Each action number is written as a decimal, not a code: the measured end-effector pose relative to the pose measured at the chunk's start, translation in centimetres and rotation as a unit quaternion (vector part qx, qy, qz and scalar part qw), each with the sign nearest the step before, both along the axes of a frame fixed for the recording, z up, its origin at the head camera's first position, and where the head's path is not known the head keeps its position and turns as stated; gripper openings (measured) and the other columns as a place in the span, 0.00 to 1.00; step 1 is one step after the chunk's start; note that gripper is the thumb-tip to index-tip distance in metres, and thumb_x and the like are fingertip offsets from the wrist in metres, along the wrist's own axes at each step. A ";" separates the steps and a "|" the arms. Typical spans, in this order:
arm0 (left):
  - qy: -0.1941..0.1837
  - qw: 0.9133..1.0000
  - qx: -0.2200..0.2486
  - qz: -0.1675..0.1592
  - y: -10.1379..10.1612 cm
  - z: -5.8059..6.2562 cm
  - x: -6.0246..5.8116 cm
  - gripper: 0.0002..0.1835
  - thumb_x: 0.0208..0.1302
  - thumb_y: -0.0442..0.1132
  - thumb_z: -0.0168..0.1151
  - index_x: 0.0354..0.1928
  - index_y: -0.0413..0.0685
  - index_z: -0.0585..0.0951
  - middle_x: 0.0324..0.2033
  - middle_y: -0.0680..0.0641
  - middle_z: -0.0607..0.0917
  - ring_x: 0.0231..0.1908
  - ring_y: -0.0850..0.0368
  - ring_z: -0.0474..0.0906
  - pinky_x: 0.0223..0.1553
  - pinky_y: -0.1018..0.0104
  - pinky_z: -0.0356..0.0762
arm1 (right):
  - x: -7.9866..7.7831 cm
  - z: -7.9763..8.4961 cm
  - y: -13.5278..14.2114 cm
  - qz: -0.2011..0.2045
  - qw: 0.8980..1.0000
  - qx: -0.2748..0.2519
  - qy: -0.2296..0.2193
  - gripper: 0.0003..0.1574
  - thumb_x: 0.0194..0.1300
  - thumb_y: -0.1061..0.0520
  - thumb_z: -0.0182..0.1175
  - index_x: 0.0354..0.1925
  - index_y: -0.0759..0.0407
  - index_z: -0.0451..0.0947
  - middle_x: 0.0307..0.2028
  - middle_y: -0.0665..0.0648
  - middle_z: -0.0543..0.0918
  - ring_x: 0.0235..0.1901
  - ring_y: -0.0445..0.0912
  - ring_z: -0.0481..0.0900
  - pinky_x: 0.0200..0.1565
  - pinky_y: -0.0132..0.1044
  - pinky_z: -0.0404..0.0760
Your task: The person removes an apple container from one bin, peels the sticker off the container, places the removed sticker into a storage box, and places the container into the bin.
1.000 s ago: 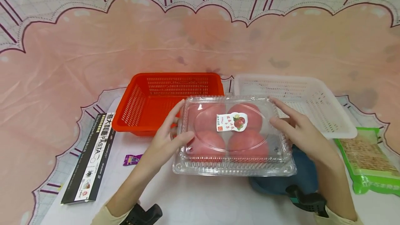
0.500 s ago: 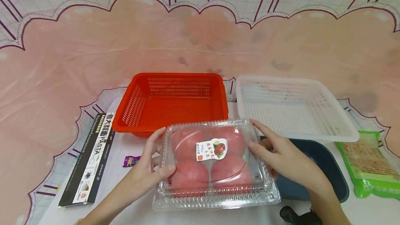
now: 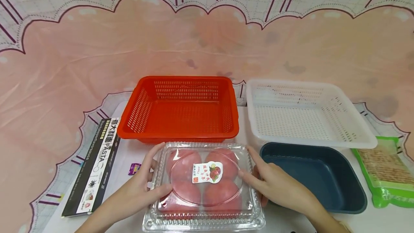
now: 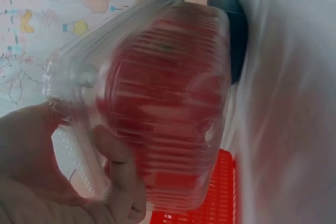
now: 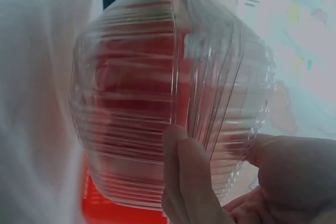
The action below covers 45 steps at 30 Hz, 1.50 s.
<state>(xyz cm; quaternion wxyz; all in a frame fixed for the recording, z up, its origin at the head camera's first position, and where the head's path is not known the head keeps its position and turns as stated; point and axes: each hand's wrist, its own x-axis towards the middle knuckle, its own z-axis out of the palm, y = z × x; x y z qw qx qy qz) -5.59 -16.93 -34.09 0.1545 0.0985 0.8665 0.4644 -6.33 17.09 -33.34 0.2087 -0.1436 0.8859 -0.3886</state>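
Box (image 3: 203, 193) of red fruit now sits nearer and further left than a second ago, just near of red basket (image 3: 178, 133). Tub (image 3: 317, 175), right, formerly largely covered, now shows almost whole. Left hand (image 3: 142, 182) and right hand (image 3: 275, 186) both grip box sides, thumbs on lid, fingers curled under rim, partly hidden from above. Base contact with table (image 3: 242, 118): can't tell. Candy (image 3: 134, 168), left, now part-hidden by left wrist. Bag (image 3: 385, 175), far right, cut off. Wrist views blurry.
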 end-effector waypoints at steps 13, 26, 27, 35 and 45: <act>0.032 0.990 -0.121 -0.066 -0.5 -1.4 -0.3 0.59 0.57 0.67 0.61 0.76 0.60 0.32 0.76 0.40 0.47 0.72 0.34 0.55 0.63 0.35 0.65 | 0.1 -1.9 -1.7 -0.009 0.995 0.083 0.061 0.59 0.66 0.30 0.52 0.76 0.62 0.40 0.40 0.49 0.83 0.43 0.38 0.80 0.46 0.42 0.81; 0.014 0.975 -0.208 -0.082 -1.2 -2.4 -1.9 0.59 0.54 0.71 0.60 0.76 0.59 0.37 0.64 0.40 0.71 0.55 0.40 0.77 0.46 0.43 0.82 | -0.3 -3.4 -2.9 -0.026 0.992 0.092 0.077 0.58 0.66 0.33 0.54 0.75 0.67 0.44 0.35 0.59 0.85 0.42 0.49 0.85 0.46 0.48 0.83; 0.029 0.970 -0.229 -0.079 -1.2 -2.3 -2.0 0.59 0.52 0.73 0.59 0.76 0.58 0.40 0.63 0.41 0.71 0.54 0.41 0.77 0.45 0.43 0.82 | -0.3 -3.5 -2.9 -0.026 0.991 0.098 0.089 0.57 0.66 0.33 0.55 0.74 0.67 0.46 0.35 0.60 0.85 0.41 0.50 0.85 0.46 0.49 0.83; 0.159 0.961 -0.201 -0.106 -1.9 -3.1 -3.2 0.55 0.51 0.75 0.59 0.76 0.59 0.51 0.74 0.49 0.58 0.71 0.45 0.60 0.60 0.38 0.71 | -0.2 -2.8 -3.7 -0.025 0.926 0.250 0.283 0.42 0.62 0.33 0.58 0.62 0.60 0.68 0.29 0.55 0.80 0.18 0.45 0.73 0.15 0.32 0.65; 0.158 0.976 -0.034 -0.143 -3.0 -5.9 -5.9 0.37 0.61 0.50 0.66 0.71 0.66 0.62 0.65 0.55 0.70 0.64 0.51 0.67 0.60 0.38 0.71 | -3.1 0.3 -7.2 0.231 0.866 0.179 0.406 0.35 0.62 0.41 0.63 0.64 0.49 0.69 0.56 0.52 0.77 0.55 0.45 0.75 0.57 0.40 0.79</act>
